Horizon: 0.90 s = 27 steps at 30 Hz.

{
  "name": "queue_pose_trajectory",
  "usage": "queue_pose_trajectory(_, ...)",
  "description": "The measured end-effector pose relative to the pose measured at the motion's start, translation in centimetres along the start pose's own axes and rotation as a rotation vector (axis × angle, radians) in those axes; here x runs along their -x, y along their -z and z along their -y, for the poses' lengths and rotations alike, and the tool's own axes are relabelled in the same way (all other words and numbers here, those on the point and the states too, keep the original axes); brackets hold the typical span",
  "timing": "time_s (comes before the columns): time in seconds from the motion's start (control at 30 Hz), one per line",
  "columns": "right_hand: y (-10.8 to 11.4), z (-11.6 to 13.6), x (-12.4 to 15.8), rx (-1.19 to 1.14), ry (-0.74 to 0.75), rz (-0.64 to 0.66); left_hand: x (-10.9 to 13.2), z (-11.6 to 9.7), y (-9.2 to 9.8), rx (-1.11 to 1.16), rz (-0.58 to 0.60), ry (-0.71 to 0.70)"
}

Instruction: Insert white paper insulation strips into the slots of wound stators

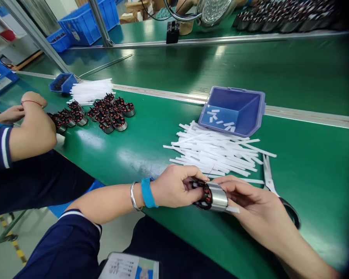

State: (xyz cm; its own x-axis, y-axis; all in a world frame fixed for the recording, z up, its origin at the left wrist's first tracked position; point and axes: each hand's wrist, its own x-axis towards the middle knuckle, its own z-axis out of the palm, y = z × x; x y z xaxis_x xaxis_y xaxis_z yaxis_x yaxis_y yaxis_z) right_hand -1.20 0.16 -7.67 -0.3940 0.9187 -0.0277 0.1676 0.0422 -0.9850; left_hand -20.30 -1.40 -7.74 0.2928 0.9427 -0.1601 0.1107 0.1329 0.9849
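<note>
Both my hands hold one motor stator (212,197), a silver metal cylinder with copper windings and black end parts, just above the near edge of the green table (151,151). My left hand (176,188) is closed on its wound end, thumb and fingers pinching at the coils. My right hand (250,201) wraps around the silver body from the right. A white strip end sticks out under the stator. A loose pile of white paper strips (218,149) lies just beyond my hands.
A purple bin (250,112) with a few white bits sits behind the strips. Scissors (275,190) lie to the right of my hands. At left, a co-worker's hands (31,124) work beside several stators (104,114), more white strips (90,91) and a small blue bin (61,82).
</note>
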Motion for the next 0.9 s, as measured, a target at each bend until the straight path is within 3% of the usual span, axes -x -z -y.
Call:
queue_pose_trajectory(0.2, 0.1, 1.6, -0.2, -0.037, -0.054, 0.056, 0.0, -0.1, -0.2, 0.143, 0.044, 0.099)
queue_pose_trajectory(0.43, 1.6, 0.9, -0.5, -0.079, -0.072, 0.089, -0.5, -1.0, 0.6, 0.384, 0.062, 0.174)
queue_pose_trajectory(0.57, 3.3, -0.2, -0.8, 0.301, 0.232, -0.037, -1.1, -2.5, 2.6, 0.464, 0.016, 0.186)
queue_pose_trajectory(0.67, 2.7, -1.2, -1.1, 0.689, 0.425, -0.059, -1.2, -3.2, 3.9, 0.454, -0.064, 0.119)
queue_pose_trajectory(0.77, 1.2, -2.1, -1.5, 0.892, 0.465, -0.046, -1.3, -3.3, 4.6, 0.386, -0.093, 0.107)
queue_pose_trajectory(0.9, 0.6, -2.1, -1.9, 0.867, 0.493, -0.017, -1.3, -3.1, 5.0, 0.308, -0.056, 0.124)
